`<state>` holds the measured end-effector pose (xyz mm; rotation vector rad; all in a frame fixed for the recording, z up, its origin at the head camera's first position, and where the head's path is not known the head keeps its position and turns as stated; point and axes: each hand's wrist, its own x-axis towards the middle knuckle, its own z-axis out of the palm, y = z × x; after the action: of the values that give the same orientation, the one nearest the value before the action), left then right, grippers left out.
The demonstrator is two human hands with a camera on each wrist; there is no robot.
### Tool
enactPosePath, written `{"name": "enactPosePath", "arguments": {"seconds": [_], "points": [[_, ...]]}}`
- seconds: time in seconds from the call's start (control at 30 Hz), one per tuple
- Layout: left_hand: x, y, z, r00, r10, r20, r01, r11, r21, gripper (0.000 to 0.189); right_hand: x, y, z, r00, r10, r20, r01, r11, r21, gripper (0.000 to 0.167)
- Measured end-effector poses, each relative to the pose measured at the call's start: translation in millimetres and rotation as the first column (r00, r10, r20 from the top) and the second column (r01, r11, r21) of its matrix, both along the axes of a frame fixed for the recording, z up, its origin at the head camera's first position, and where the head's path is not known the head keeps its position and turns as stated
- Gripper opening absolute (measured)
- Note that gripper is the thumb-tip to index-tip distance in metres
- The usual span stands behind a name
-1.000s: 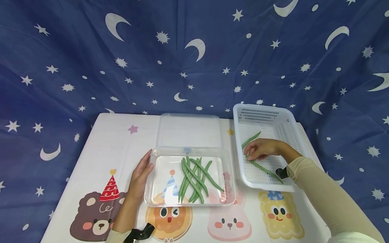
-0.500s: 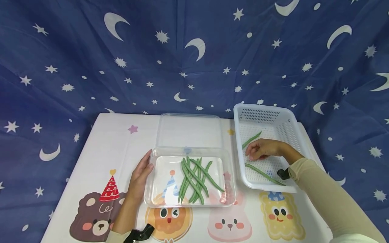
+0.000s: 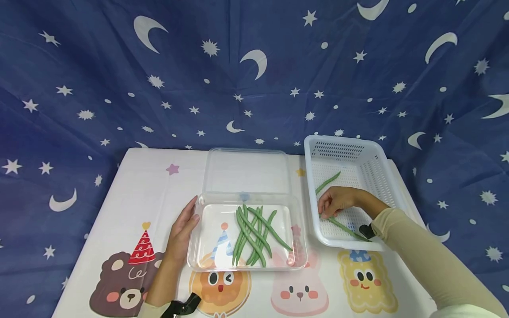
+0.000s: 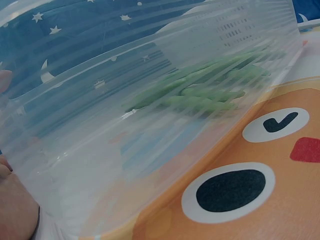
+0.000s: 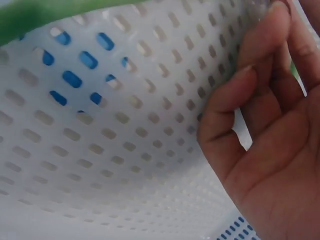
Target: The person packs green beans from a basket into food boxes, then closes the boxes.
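Note:
A clear plastic container (image 3: 210, 238) with several green beans (image 3: 254, 238) in it stands mid-table. My left hand (image 3: 180, 234) rests along its left side, fingers fairly straight and the thumb by the rim. To the right is a white perforated basket (image 3: 377, 176) with two green beans: one bean (image 3: 328, 182) at the far left wall and another bean (image 3: 346, 228) slanting across the near end. My right hand (image 3: 338, 201) reaches into the basket, fingertips at the left end of the nearer bean. In the right wrist view, its loosely bent fingers (image 5: 265, 37) show no bean between them.
Behind the container lies a clear flat lid (image 3: 246, 170). The white tablecloth (image 3: 159, 194) carries cartoon prints. A dark blue curtain (image 3: 218, 101) with moons and stars hangs along the far table edge.
The nearer bean's left end dropped away from my right fingers between one second and half a second ago. My right hand has since moved down onto that end; the left hand stays put.

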<state>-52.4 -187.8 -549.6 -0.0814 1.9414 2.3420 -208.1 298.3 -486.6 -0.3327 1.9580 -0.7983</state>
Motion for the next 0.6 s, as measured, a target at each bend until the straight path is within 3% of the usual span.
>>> {"name": "enactPosePath", "arguments": {"seconds": [0.43, 0.6], "points": [[1.8, -0.9, 0.8, 1.000, -0.003, 0.010, 0.003, 1.000, -0.012, 0.056, 5.7, 1, 0.2, 0.996, -0.018, -0.086, 0.018, 1.000, 0.001, 0.021], [1.2, -0.9, 1.2, 1.000, -0.005, -0.002, 0.005, 1.000, -0.012, 0.056, 9.6, 9, 15.6, 0.987, -0.140, -0.086, 0.138, 0.990, -0.025, 0.024]]}}
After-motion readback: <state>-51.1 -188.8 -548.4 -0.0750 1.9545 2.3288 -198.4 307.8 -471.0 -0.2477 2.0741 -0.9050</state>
